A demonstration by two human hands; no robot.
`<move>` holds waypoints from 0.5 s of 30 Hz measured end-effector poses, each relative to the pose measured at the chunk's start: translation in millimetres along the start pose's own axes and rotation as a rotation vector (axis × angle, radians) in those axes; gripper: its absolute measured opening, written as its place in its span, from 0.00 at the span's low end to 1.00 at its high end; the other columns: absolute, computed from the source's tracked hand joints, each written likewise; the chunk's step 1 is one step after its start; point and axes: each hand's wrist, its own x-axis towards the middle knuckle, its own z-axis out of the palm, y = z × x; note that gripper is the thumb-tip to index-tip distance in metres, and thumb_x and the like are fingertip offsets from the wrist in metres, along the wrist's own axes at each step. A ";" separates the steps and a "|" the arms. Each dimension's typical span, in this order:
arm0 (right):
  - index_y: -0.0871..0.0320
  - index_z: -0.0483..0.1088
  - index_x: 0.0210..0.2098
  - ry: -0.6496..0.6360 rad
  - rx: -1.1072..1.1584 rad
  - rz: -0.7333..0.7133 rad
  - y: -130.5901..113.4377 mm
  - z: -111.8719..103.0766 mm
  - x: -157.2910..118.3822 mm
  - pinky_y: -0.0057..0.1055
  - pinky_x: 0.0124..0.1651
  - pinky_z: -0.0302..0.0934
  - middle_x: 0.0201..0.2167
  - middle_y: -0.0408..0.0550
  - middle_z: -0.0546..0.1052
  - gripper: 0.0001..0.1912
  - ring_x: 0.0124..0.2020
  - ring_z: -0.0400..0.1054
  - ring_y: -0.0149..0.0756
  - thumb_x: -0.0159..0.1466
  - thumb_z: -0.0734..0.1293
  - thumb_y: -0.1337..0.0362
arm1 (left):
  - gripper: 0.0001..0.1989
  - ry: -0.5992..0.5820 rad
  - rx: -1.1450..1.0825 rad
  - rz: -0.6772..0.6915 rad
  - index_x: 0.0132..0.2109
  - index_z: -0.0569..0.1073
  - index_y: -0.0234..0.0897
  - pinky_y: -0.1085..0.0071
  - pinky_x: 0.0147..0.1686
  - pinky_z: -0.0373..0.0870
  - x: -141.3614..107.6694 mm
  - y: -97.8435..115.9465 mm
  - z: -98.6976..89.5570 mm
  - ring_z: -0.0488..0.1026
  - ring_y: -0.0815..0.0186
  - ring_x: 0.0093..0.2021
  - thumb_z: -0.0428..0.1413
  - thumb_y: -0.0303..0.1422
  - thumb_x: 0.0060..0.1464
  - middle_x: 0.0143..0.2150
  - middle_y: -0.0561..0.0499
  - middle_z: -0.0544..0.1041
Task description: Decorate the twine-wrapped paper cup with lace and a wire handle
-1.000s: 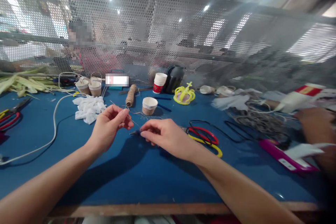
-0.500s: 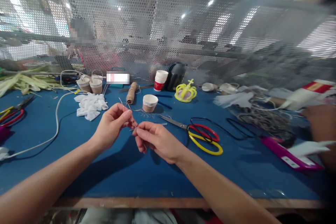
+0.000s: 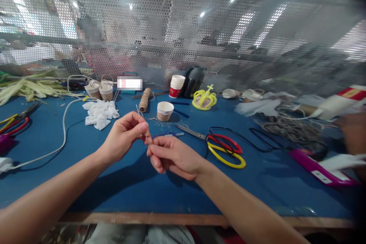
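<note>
In the head view my left hand (image 3: 126,135) pinches a thin pale strand (image 3: 138,109), perhaps twine or wire; its loose ends stick up above the fingers. My right hand (image 3: 174,156) closes thumb and fingertips on the strand's lower part, almost touching the left fingertips. Just beyond the hands stands a small paper cup (image 3: 165,111) wrapped in brown cord with a white band near its rim. A spool of brown twine (image 3: 145,101) lies behind the left hand. Scissors (image 3: 225,148) with red and yellow handles rest right of my right hand.
Crumpled white fabric (image 3: 101,113) and two wrapped cups (image 3: 98,90) are at left. A yellow crown-shaped piece (image 3: 204,99), stacked paper cups (image 3: 176,85) and a dark jug (image 3: 194,81) stand behind. Grey cord (image 3: 291,131) and a purple power strip (image 3: 323,169) lie right.
Both hands stay close together on the strand, with a small shift of the fingers. The whole view has moved slightly; nothing on the table has visibly been moved.
</note>
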 end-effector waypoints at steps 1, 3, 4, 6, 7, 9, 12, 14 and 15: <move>0.63 0.68 0.26 0.026 -0.029 -0.025 -0.7 -0.3 -0.2 0.21 0.20 0.54 0.16 0.40 0.70 0.10 0.16 0.62 0.22 0.56 0.66 0.61 | 0.08 0.040 -0.012 -0.009 0.29 0.64 0.35 0.76 0.23 0.66 0.8 0.1 -0.1 0.70 0.73 0.21 0.57 0.32 0.47 0.21 0.56 0.71; 0.63 0.69 0.27 0.086 -0.093 -0.070 -2.2 -1.1 -0.9 0.21 0.21 0.55 0.17 0.41 0.70 0.11 0.18 0.63 0.23 0.57 0.65 0.59 | 0.09 0.131 -0.020 -0.015 0.29 0.63 0.34 0.77 0.23 0.66 2.8 0.3 -1.0 0.70 0.73 0.22 0.57 0.32 0.46 0.20 0.57 0.71; 0.63 0.69 0.28 0.111 -0.123 -0.084 -2.9 -1.5 -1.4 0.22 0.22 0.56 0.18 0.41 0.71 0.11 0.19 0.64 0.23 0.57 0.65 0.59 | 0.10 0.170 -0.014 -0.012 0.28 0.63 0.34 0.77 0.23 0.66 3.7 0.4 -1.8 0.70 0.73 0.22 0.57 0.32 0.46 0.20 0.57 0.71; 0.63 0.69 0.30 0.143 -0.177 -0.097 -3.8 -2.5 -2.6 0.22 0.23 0.56 0.19 0.41 0.71 0.11 0.20 0.65 0.23 0.57 0.65 0.59 | 0.10 0.214 0.002 -0.003 0.27 0.63 0.34 0.76 0.24 0.67 4.7 0.1 -3.4 0.71 0.73 0.22 0.58 0.33 0.46 0.20 0.57 0.71; 0.63 0.69 0.30 0.150 -0.204 -0.100 -4.1 -3.0 -3.2 0.21 0.22 0.56 0.19 0.41 0.71 0.10 0.19 0.64 0.23 0.56 0.66 0.60 | 0.11 0.217 0.006 -0.002 0.27 0.63 0.34 0.76 0.24 0.67 4.7 -0.2 -3.8 0.71 0.72 0.22 0.58 0.33 0.46 0.20 0.56 0.71; 0.63 0.69 0.30 0.154 -0.241 -0.099 -4.3 -3.8 -4.0 0.20 0.21 0.54 0.18 0.40 0.70 0.09 0.17 0.62 0.22 0.55 0.66 0.62 | 0.11 0.191 0.002 -0.019 0.27 0.63 0.34 0.76 0.25 0.67 3.7 -1.1 -4.0 0.71 0.72 0.23 0.57 0.34 0.46 0.21 0.56 0.72; 0.63 0.69 0.28 0.150 -0.217 -0.074 -4.6 -4.8 -4.7 0.19 0.18 0.51 0.16 0.39 0.69 0.08 0.15 0.61 0.20 0.55 0.66 0.62 | 0.09 0.089 -0.008 -0.058 0.29 0.65 0.33 0.77 0.25 0.67 1.3 -2.7 -3.0 0.72 0.72 0.25 0.58 0.33 0.46 0.25 0.53 0.74; 0.63 0.69 0.28 0.137 -0.170 -0.057 -5.3 -5.1 -5.1 0.19 0.18 0.51 0.16 0.39 0.69 0.08 0.15 0.60 0.20 0.55 0.67 0.62 | 0.09 0.031 -0.007 -0.061 0.28 0.65 0.33 0.77 0.26 0.66 0.2 -3.7 -2.7 0.71 0.73 0.25 0.58 0.31 0.45 0.25 0.53 0.74; 0.63 0.69 0.27 0.125 -0.148 -0.050 -5.8 -5.1 -5.4 0.20 0.18 0.50 0.15 0.39 0.69 0.08 0.15 0.60 0.20 0.55 0.66 0.62 | 0.08 0.009 -0.005 -0.057 0.28 0.65 0.33 0.76 0.26 0.66 -0.1 -4.1 -2.9 0.70 0.73 0.25 0.59 0.30 0.45 0.24 0.53 0.74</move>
